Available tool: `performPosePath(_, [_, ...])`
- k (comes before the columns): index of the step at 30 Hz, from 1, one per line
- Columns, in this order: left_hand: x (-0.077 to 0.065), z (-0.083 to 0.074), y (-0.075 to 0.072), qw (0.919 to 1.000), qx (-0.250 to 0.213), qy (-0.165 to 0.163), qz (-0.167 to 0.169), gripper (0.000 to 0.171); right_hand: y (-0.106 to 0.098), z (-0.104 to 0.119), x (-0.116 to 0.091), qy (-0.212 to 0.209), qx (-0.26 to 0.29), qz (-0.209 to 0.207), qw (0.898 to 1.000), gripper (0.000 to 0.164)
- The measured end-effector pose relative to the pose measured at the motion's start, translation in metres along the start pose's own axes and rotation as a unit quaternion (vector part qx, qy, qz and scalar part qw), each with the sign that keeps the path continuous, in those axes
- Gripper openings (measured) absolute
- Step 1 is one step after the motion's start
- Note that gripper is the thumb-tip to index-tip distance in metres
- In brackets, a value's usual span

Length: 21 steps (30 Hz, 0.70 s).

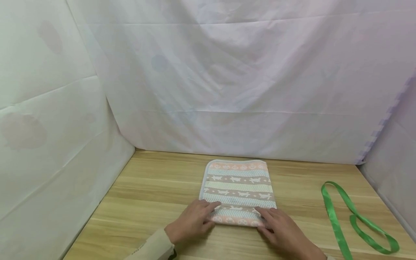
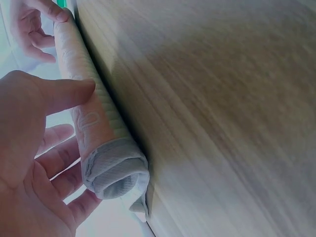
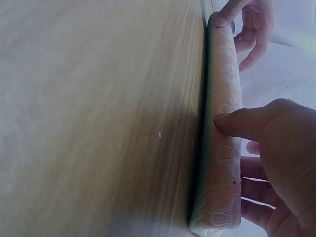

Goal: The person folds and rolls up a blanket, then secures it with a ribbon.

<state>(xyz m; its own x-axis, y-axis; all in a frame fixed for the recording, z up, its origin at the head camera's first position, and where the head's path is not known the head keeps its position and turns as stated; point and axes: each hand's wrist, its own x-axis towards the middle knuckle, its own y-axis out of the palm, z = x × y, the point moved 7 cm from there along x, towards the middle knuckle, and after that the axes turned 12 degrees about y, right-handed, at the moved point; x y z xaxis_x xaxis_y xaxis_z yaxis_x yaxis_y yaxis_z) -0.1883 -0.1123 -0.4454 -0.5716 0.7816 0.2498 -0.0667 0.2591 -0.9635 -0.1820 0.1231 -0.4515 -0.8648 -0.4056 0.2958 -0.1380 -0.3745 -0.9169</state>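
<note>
At left, a pale cloth wall (image 1: 48,144) borders a wooden table (image 1: 139,202). The left hand (image 1: 193,221) pinches the left part of the rolled near edge of a striped, animal-patterned cloth (image 1: 240,187), which lies mid-table and extends toward the far side. The right hand (image 1: 282,229) pinches the same edge farther right. At right, well apart, lies a loosely looped green ribbon (image 1: 331,215).
</note>
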Motion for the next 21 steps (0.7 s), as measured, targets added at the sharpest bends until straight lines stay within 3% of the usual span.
performPosePath(11, [-0.0004,-0.0003,-0.0024,0.9994,0.013,0.014,-0.027,0.058,-0.0038,0.0006,0.0003,-0.04,-0.002,-0.077,0.996,0.053])
performPosePath(21, [0.0017,0.0009,-0.0044,0.9983,0.004,0.035,-0.046,0.055,-0.0066,0.0039,0.002,-0.056,0.006,-0.104,0.993,0.04])
